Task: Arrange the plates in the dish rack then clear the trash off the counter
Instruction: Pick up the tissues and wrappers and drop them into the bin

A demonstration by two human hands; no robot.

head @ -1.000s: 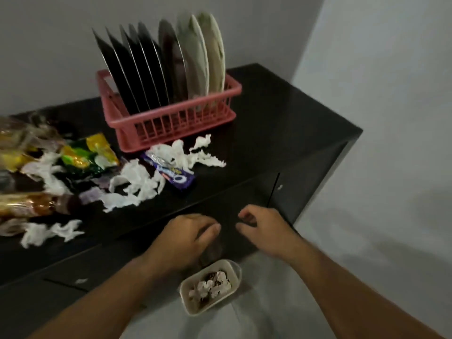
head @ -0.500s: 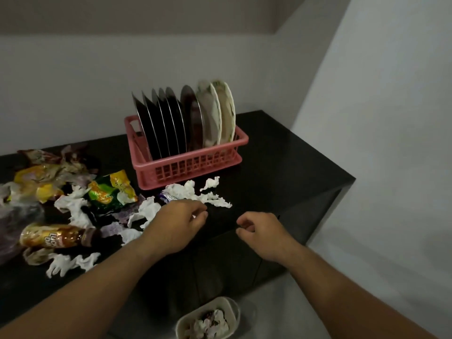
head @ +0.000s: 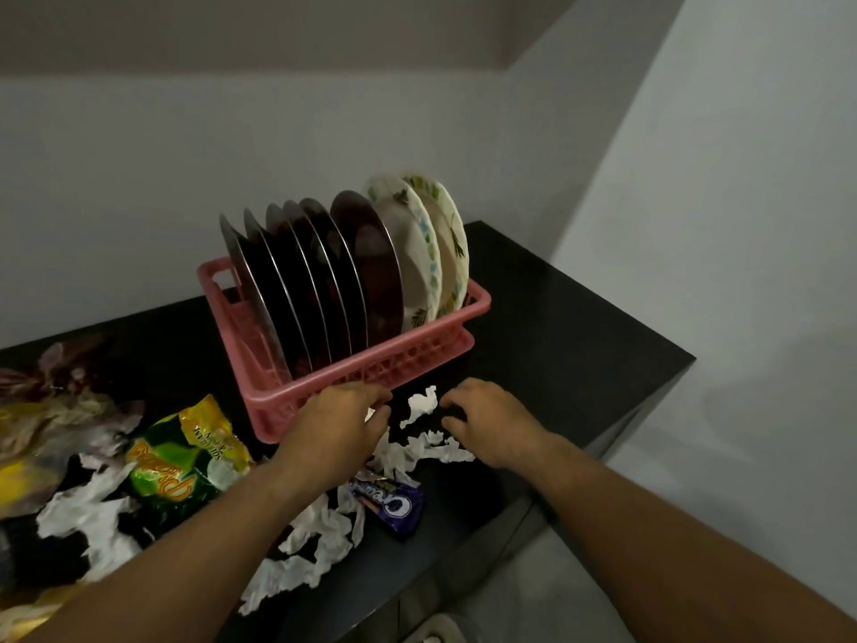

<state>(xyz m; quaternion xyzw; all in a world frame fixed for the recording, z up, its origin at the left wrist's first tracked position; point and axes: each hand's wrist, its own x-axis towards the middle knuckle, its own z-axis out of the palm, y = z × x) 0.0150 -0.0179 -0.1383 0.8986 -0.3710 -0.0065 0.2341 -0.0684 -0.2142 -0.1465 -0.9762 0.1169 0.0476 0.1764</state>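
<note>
One head-worn view looks forward and down from the near edge of the counter (head: 556, 327). It is close in, and the left hand (head: 338, 424) and right hand (head: 491, 424) enter from the bottom. The rack (head: 352, 382) sits mid-frame, with the far wall (head: 139, 178) behind, the right wall (head: 742, 201) beside it and the floor (head: 533, 596) at lower right.

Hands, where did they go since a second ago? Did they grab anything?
Both hands moved from the front edge of the counter, above the bin, forward to the scraps in front of the rack. The left hand and right hand now curl over the tissue; whether they grip it is unclear. The plates, rack and wrappers stayed put.
</note>
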